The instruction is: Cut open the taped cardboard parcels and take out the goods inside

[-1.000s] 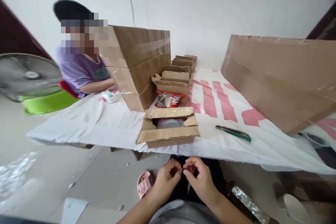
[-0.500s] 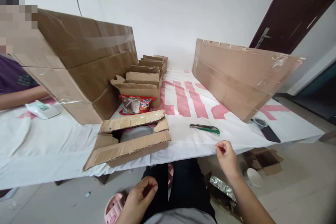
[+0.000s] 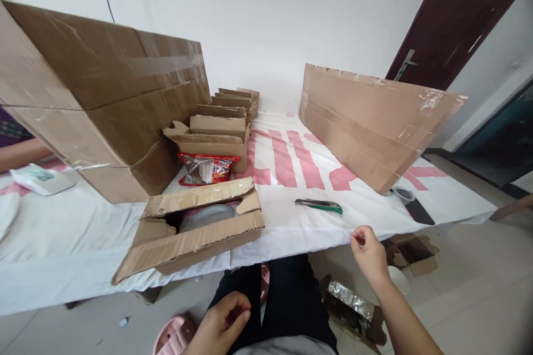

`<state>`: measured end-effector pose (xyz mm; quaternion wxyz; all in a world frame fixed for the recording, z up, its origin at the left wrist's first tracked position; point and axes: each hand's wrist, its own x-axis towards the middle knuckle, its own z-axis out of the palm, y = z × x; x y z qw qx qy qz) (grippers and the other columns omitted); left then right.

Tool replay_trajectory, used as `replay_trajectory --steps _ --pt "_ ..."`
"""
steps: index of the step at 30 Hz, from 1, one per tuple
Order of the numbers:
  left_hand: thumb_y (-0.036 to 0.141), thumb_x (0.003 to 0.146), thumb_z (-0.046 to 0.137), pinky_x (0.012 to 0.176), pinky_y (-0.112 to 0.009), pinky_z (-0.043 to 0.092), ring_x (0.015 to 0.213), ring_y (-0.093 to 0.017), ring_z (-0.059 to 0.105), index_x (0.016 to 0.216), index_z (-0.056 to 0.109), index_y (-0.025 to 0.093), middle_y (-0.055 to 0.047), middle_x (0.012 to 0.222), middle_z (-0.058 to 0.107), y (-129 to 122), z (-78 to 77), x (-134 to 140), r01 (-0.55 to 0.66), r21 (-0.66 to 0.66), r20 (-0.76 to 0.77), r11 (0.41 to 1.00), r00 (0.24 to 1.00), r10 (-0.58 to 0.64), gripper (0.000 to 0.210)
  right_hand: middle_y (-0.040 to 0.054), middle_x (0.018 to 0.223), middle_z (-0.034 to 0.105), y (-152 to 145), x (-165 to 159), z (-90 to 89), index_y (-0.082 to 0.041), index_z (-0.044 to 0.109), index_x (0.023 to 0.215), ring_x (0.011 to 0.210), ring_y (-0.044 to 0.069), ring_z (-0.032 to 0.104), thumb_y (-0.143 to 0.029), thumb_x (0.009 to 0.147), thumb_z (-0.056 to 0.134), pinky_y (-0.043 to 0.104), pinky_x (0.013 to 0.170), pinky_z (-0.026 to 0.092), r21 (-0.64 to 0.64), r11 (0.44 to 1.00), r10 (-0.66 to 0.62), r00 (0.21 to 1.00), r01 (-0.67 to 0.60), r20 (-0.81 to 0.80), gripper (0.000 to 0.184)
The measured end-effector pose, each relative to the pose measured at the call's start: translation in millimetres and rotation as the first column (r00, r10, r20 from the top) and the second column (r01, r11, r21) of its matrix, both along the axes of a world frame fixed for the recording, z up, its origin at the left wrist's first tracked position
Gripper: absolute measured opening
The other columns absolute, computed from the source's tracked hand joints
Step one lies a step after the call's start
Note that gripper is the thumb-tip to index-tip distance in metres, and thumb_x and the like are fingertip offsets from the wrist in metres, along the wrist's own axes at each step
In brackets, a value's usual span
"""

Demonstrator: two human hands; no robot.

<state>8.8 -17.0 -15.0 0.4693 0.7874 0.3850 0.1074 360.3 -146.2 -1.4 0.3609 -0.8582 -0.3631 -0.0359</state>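
Note:
My left hand (image 3: 227,319) hovers over my lap, fingers curled in toward the thumb, with nothing visible in them. At the table's front edge, the thumb and fingertips of my right hand (image 3: 370,252) are pinched together beside the white cloth (image 3: 287,238); what they hold, if anything, is too small to make out. A green utility knife (image 3: 320,206) lies on the cloth, up and left of that hand. Left of the knife sits an opened cardboard box (image 3: 208,241) with a pale rounded item inside. Behind it rests a red food packet (image 3: 208,170).
A row of cardboard boxes (image 3: 220,122) runs toward the wall. Large cardboard blocks stand left (image 3: 120,77) and right (image 3: 370,122). A cup (image 3: 403,194) and dark phone-like slab (image 3: 420,212) lie right. Another person's arm (image 3: 25,153) shows at far left.
My right hand has shifted slightly right and down along the table edge, still pinched. My left hand stays curled over my lap. The view has turned slightly right.

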Motion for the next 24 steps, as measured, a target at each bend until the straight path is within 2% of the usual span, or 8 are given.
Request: replay_trajectory --steps 6,10,12,14,16,18,21,24 --pt "0.043 0.081 0.051 0.059 -0.022 0.037 0.064 -0.015 0.049 0.073 0.060 0.021 0.001 0.067 0.056 -1 -10.6 2 0.012 0.003 0.065 1.000 0.998 -0.012 0.025 -0.0006 0.075 0.067 22 21 4.4 -0.024 0.061 0.095 0.070 0.018 0.065 -0.026 0.074 0.053 0.028 0.070 0.050 -0.083 0.983 0.159 0.986 -0.162 -0.047 0.023" --pt "0.044 0.077 0.059 0.058 -0.023 0.036 0.062 -0.015 0.049 0.072 0.062 0.020 0.001 0.065 0.056 6 -24.5 4 0.014 -0.137 0.102 0.991 0.995 0.000 0.025 0.0036 0.079 0.064 37 21 4.6 -0.023 0.067 0.083 0.082 0.022 0.061 -0.020 0.069 0.058 0.034 0.079 0.047 -0.144 0.969 0.204 0.979 -0.199 0.018 0.017" --pt "0.048 0.072 0.064 0.057 -0.024 0.037 0.061 -0.015 0.052 0.079 0.065 0.020 0.001 0.068 0.059 10 -37.3 7 -0.046 -0.269 0.156 0.962 0.984 0.090 0.028 0.0046 0.081 0.062 36 18 5.9 -0.023 0.065 0.075 0.085 0.023 0.059 -0.020 0.071 0.057 0.036 0.081 0.045 -0.156 0.966 0.215 0.975 -0.205 0.049 0.010" --pt "0.053 0.066 0.069 0.052 -0.023 0.037 0.059 -0.015 0.055 0.091 0.065 0.020 -0.001 0.075 0.062 15 -51.0 12 -0.175 -0.386 0.188 0.906 0.946 0.263 0.041 0.0038 0.080 0.061 31 15 8.2 -0.024 0.061 0.071 0.084 0.023 0.057 -0.019 0.073 0.054 0.035 0.080 0.044 -0.161 0.960 0.239 0.969 -0.227 0.061 0.009" --pt "0.057 0.061 0.072 0.047 -0.023 0.035 0.057 -0.015 0.058 0.102 0.062 0.020 -0.004 0.087 0.065 19 -61.6 20 -0.306 -0.456 0.185 0.836 0.886 0.425 0.056 0.0029 0.078 0.061 24 10 11.2 -0.024 0.058 0.070 0.082 0.023 0.056 -0.019 0.074 0.050 0.035 0.077 0.044 -0.162 0.954 0.266 0.962 -0.254 0.060 0.010" --pt "0.059 0.059 0.073 0.049 -0.023 0.039 0.060 -0.016 0.061 0.106 0.062 0.019 -0.007 0.094 0.067 25 -67.1 28 -0.355 -0.512 0.198 0.782 0.837 0.510 0.063 0.0020 0.075 0.060 18 5 14.5 -0.024 0.056 0.070 0.079 0.022 0.056 -0.020 0.076 0.048 0.033 0.074 0.044 -0.164 0.946 0.292 0.956 -0.281 0.043 0.011" --pt "0.061 0.059 0.073 0.058 -0.025 0.045 0.071 -0.019 0.064 0.096 0.068 0.017 -0.006 0.082 0.070 32 -68.3 37 -0.346 -0.596 0.250 0.724 0.777 0.578 0.058 0.0007 0.072 0.061 14 -1 18.7 -0.024 0.054 0.072 0.073 0.020 0.057 -0.023 0.079 0.045 0.031 0.069 0.045 -0.165 0.936 0.315 0.949 -0.311 0.001 0.012" --pt "0.058 0.056 0.077 0.057 -0.025 0.044 0.060 -0.016 0.059 0.080 0.071 0.015 -0.003 0.063 0.067 37 -67.0 41 -0.361 -0.618 0.289 0.699 0.723 0.628 0.049 -0.0003 0.075 0.064 23 -4 19.7 -0.024 0.058 0.079 0.071 0.018 0.059 -0.025 0.081 0.046 0.029 0.067 0.046 -0.174 0.926 0.335 0.942 -0.336 -0.033 0.012"
